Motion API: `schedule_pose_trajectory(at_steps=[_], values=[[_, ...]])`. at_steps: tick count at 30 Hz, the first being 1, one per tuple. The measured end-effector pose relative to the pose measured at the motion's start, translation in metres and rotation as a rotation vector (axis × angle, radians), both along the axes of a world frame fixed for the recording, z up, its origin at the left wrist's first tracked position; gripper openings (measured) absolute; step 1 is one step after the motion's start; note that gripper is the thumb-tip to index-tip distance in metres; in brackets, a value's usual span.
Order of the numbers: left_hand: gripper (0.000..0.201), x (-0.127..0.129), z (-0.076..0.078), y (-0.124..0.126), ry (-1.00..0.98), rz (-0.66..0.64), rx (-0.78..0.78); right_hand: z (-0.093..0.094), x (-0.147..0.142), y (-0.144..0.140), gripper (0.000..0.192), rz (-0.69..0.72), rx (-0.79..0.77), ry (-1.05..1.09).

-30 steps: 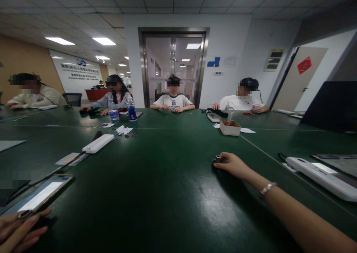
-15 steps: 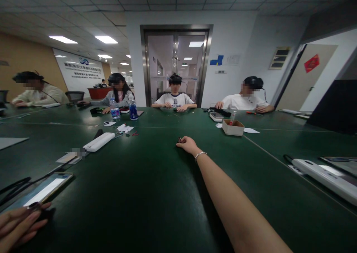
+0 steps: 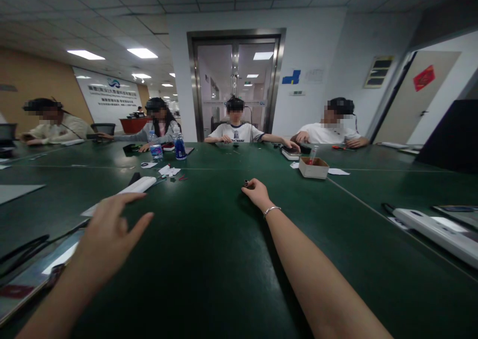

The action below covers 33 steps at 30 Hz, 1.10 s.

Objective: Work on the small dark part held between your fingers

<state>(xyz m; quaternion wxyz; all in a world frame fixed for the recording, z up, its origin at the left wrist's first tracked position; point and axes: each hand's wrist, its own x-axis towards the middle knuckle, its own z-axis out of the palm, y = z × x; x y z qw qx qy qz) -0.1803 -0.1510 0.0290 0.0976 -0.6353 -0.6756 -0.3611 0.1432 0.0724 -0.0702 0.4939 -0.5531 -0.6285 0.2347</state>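
My right hand (image 3: pixel 257 193) reaches out over the green table (image 3: pixel 201 259), its fingertips closed on a small dark cylindrical piece with a shiny round end (image 3: pixel 246 183). A silver bracelet (image 3: pixel 272 210) circles that wrist. Nearer to me on the left, my left hand (image 3: pixel 106 232) is raised above the table with thumb and forefinger spread and nothing between them. Partly behind the left forearm shows another small dark piece (image 3: pixel 56 274), beside or on a phone (image 3: pixel 61 262) with a bright screen; which of the two I cannot tell.
Beyond my left hand lies a white power strip (image 3: pixel 140 184) with black cables. Bottles (image 3: pixel 179 147) and paper scraps stand farther back. A small open box (image 3: pixel 313 169) sits at the back right, another power strip (image 3: pixel 429 234) at right. Several people wearing headgear sit across the table.
My left hand has let go of its small dark piece and moved up and right, opening. My right hand has shifted slightly right with its piece. A person opposite has stretched an arm sideways.
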Motion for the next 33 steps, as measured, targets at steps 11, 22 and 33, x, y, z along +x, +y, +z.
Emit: schedule_pose_trajectory(at_steps=[11,22,33], values=[[0.062,0.171,-0.047,0.173,-0.095,-0.554,-0.391,-0.001,0.002,-0.003,0.016,0.071,0.037,-0.019],[0.02,0.182,-0.097,0.222,-0.66,-0.618,-0.146,-0.001,-0.007,-0.001,0.016,0.136,0.02,-0.029],[0.015,0.169,-0.1,0.222,-0.824,-0.618,-0.15,0.006,-0.005,-0.003,0.015,0.303,-0.206,0.449]])
